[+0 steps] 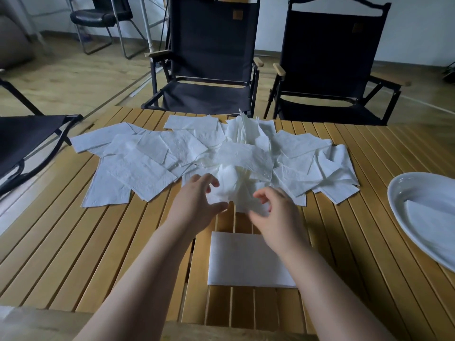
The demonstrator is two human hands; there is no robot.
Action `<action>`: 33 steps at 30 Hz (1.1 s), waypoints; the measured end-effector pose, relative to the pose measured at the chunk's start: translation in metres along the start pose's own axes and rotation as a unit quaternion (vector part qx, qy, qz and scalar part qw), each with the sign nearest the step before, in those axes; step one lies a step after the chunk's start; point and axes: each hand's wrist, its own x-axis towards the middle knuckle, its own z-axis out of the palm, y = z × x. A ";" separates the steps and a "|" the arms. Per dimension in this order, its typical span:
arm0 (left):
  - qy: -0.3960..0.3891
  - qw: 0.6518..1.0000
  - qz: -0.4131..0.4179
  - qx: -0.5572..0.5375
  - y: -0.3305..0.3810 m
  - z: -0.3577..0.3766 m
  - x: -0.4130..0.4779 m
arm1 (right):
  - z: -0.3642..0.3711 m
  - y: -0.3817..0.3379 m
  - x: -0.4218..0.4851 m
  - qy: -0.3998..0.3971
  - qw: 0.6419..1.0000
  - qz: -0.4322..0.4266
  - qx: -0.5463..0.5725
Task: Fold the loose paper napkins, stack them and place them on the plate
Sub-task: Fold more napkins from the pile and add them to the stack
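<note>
the task is at its early part. one folded napkin (pixel 248 259) lies flat near the near edge of the surface (pixel 98 254), in front of the person, and something white like a napkin lies in the plate (pixel 398 188) at the right edge. the loose napkins (pixel 152 158) are spread in a wide overlapping heap across the middle, up to the far edge, so most of the folding, the stacking and the placing is left.

the left hand (pixel 197 205) has its fingers spread and curved, touching the left side of a crumpled napkin (pixel 231 185) at the near side of the heap. the right hand (pixel 275 212) has its fingers curled at the near edge of the same napkin; because of blur i cannot tell if they already pinch it.

for moving there is bare room between the heap and the near edge, on both sides of the folded napkin, and a free strip between the heap and the plate. the plate reaches past the right edge of the view. two chairs (pixel 209 57) stand behind the far edge, apart from the hands.
</note>
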 end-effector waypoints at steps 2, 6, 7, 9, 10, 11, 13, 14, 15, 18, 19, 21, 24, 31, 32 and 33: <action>-0.005 1.000 0.014 -0.001 -0.002 0.004 0.003 | 0.010 -0.005 0.003 -0.005 1.000 -0.003 -0.019; -0.007 0.998 0.064 -0.023 -0.004 0.010 0.008 | 0.023 -0.015 0.011 0.010 0.999 0.009 -0.035; -0.003 0.997 0.073 -0.029 -0.004 0.011 0.008 | 0.026 -0.016 0.012 0.016 0.999 0.011 -0.043; 0.008 0.995 0.087 -0.040 -0.001 0.011 0.010 | 0.030 -0.016 0.013 0.033 0.998 0.016 -0.051; 0.012 0.995 0.091 -0.045 0.000 0.011 0.010 | 0.033 -0.015 0.014 0.043 0.998 0.019 -0.052; 0.015 0.994 0.093 -0.050 0.001 0.011 0.011 | 0.035 -0.015 0.015 0.049 0.997 0.024 -0.053; 0.021 0.993 0.095 -0.060 0.003 0.011 0.011 | 0.038 -0.013 0.016 0.056 0.997 0.031 -0.052; 0.022 0.993 0.096 -0.068 0.003 0.011 0.010 | 0.039 -0.013 0.016 0.059 0.996 0.029 -0.052; 0.024 0.992 0.097 -0.075 0.004 0.010 0.010 | 0.039 -0.012 0.015 0.059 0.996 0.026 -0.054; 0.025 0.989 0.112 -0.089 0.008 0.005 0.005 | 0.037 -0.012 0.011 0.065 0.997 0.012 -0.046; 0.026 0.988 0.118 -0.096 0.009 0.003 0.003 | 0.034 -0.011 0.010 0.072 0.997 0.004 -0.037; 0.027 0.986 0.125 -0.106 0.012 -0.001 -0.001 | 0.029 -0.008 0.007 0.088 0.996 -0.013 -0.021; 0.034 0.983 0.132 -0.120 0.016 -0.007 -0.006 | 0.020 -0.005 0.004 0.095 0.995 -0.036 -0.017; 0.013 0.965 0.191 -0.176 0.033 -0.010 -0.015 | 0.001 -0.008 -0.006 0.101 0.991 -0.078 0.048; 0.013 0.964 0.194 -0.180 0.034 -0.009 -0.015 | -0.003 -0.008 -0.006 0.110 0.989 -0.076 0.065; 0.014 0.965 0.192 -0.178 0.033 -0.007 -0.014 | -0.008 -0.009 -0.006 0.117 0.987 -0.068 0.088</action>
